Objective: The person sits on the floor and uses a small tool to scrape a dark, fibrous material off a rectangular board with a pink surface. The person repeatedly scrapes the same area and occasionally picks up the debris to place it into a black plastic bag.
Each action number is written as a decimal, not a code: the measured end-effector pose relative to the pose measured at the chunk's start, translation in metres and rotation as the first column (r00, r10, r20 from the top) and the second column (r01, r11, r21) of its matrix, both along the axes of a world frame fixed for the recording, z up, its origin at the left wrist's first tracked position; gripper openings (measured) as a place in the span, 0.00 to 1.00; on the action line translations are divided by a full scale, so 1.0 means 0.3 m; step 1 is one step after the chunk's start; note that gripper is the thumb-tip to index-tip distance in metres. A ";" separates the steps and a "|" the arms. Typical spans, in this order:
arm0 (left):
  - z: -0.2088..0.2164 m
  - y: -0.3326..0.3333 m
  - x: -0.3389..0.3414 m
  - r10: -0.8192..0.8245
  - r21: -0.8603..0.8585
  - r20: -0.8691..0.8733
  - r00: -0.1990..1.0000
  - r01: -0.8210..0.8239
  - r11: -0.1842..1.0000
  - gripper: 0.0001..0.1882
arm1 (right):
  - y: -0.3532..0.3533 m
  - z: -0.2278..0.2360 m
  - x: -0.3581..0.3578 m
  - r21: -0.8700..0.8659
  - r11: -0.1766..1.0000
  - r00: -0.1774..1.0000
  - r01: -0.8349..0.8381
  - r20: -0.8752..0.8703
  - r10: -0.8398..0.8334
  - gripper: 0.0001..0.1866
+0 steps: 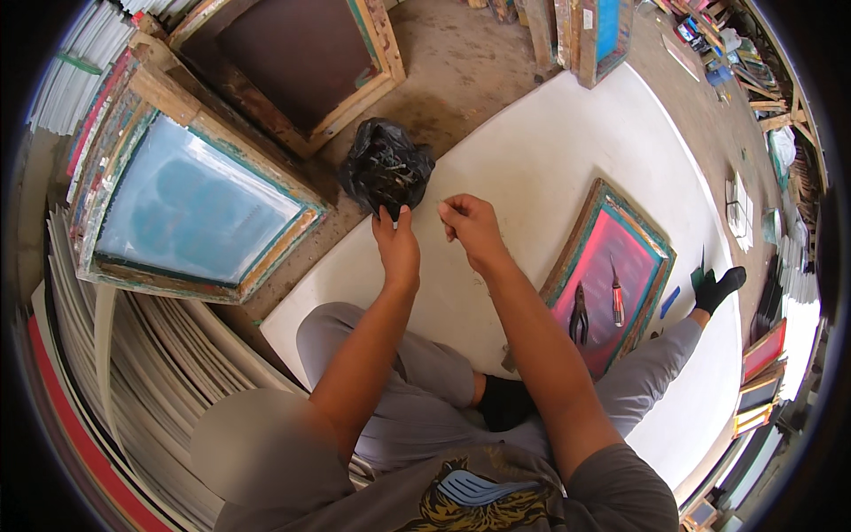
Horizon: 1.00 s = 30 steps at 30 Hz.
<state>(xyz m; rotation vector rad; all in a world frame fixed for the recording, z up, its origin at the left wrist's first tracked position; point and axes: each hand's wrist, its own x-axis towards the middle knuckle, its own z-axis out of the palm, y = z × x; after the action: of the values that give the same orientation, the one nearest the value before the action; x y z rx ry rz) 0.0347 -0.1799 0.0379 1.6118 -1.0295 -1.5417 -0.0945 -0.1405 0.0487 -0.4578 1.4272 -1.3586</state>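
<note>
Beyond my knees a crumpled black plastic bag [386, 166] stands at the edge of a white board [567, 133]. My left hand [397, 250] reaches to the near side of the bag, its fingers stretched out and apart, the tips at or against the plastic. Just right of it my right hand [474, 230] is raised over the board with the fingers curled into a pinch. Whatever those fingers may hold is too small to make out. Beside my right forearm lies a screen-printing frame [651, 244] with pink mesh, carrying black-handled pliers [579, 316] and a red-handled screwdriver [618, 301].
A wooden frame with pale blue mesh [199, 213] leans at the left, and a dark-meshed frame [297, 62] stands behind it. Stacked sheets [168, 355] fill the lower left. Another blue frame [607, 35] stands at the far edge. A small blue piece [670, 302] lies near my foot.
</note>
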 end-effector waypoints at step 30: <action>0.012 0.045 -0.027 -0.418 -0.345 0.190 0.889 0.459 0.819 0.14 | 0.126 -0.016 0.017 -0.076 0.995 0.576 0.061 -0.812 -0.097 0.20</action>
<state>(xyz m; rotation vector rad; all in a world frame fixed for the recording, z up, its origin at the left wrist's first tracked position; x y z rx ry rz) 0.0267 -0.1665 0.0414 1.2415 -1.7413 -1.4218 -0.0893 -0.1025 0.0440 -1.1798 2.1941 -1.2880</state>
